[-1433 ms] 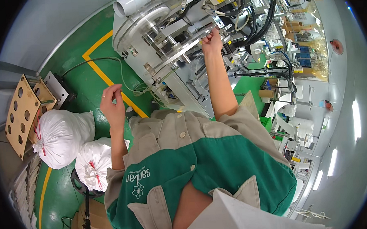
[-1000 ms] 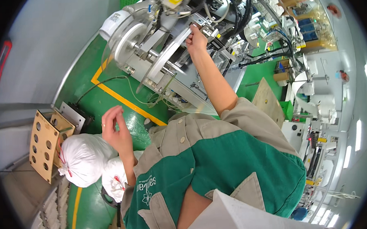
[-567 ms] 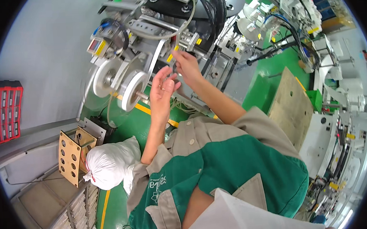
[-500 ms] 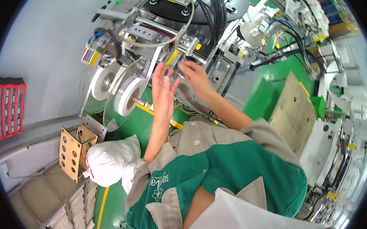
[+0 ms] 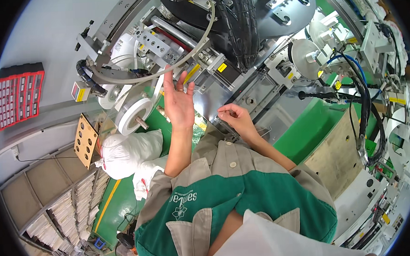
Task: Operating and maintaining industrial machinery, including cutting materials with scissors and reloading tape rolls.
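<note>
Where the machine (image 5: 259, 95) faces the wearer, both bare hands are raised before it, apart from each other. The left hand (image 5: 179, 106) is upright, palm visible, fingers extended and spread, with a ring (image 5: 180, 90) on one of them; its grip is released. The fingertips overlap the line of a grey hose (image 5: 142, 79) and lie near a yellow label (image 5: 192, 74); contact with the hose cannot be determined. The right hand (image 5: 238, 120) is lower, fingers curled and thumb close to the forefinger, beside a shiny metal plate (image 5: 209, 97); whether its grip grasps anything cannot be told. A white strip (image 5: 158, 89) is located just left of the left hand, near a white roll (image 5: 142, 108) mounted on a metal shaft (image 5: 142, 124). Below the roll in view is a white sack (image 5: 132, 152), with a perforated wooden board (image 5: 85, 140) beside it. A red-framed rack (image 5: 21, 96) is observed at the left wall; black cables (image 5: 239, 33) hang beyond the right hand, and a wooden panel (image 5: 334, 153) is noted at the right
</note>
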`<state>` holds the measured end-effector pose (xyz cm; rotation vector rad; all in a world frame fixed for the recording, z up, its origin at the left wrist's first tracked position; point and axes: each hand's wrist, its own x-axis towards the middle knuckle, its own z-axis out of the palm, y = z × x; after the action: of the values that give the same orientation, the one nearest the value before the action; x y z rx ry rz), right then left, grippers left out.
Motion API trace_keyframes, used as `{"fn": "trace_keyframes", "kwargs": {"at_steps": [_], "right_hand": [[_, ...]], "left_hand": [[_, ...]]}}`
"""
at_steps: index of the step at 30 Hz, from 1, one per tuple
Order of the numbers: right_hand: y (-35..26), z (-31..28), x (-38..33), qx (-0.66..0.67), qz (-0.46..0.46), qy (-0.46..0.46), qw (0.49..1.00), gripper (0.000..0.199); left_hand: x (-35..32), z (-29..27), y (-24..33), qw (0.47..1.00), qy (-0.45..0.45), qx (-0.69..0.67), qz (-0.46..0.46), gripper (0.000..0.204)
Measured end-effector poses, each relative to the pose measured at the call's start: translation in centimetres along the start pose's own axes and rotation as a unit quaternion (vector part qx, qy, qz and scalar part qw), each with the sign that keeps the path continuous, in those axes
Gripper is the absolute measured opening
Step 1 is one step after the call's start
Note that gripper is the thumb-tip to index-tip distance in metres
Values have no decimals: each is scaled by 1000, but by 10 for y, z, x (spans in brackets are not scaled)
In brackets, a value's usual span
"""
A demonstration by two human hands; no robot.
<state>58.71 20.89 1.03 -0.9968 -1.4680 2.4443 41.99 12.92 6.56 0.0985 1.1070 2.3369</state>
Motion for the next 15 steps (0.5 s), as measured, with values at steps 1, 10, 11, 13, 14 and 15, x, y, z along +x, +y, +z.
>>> {"fn": "trace_keyframes", "kwargs": {"at_steps": [1,10,11,13,14,15], "right_hand": [[-4,1,3,1,-2,-3,1000,15],[-1,-8,16,-8,15,-18,1000,15],[-4,-8,18,-5,24,-19,1000,15],[-2,-12,19,-19,31,-15,999,15],[0,-12,18,-23,35,-16,999,14],[2,-12,18,-33,33,-24,999,14]], "left_hand": [[0,1,0,1000,-2,15,7,52],[-6,13,-6,986,-12,147,74,58],[-9,17,-8,976,-6,198,95,57],[-14,14,-19,953,-64,282,89,66],[-11,14,-25,945,-83,305,86,69],[-7,16,-31,935,-103,329,82,71]]}}
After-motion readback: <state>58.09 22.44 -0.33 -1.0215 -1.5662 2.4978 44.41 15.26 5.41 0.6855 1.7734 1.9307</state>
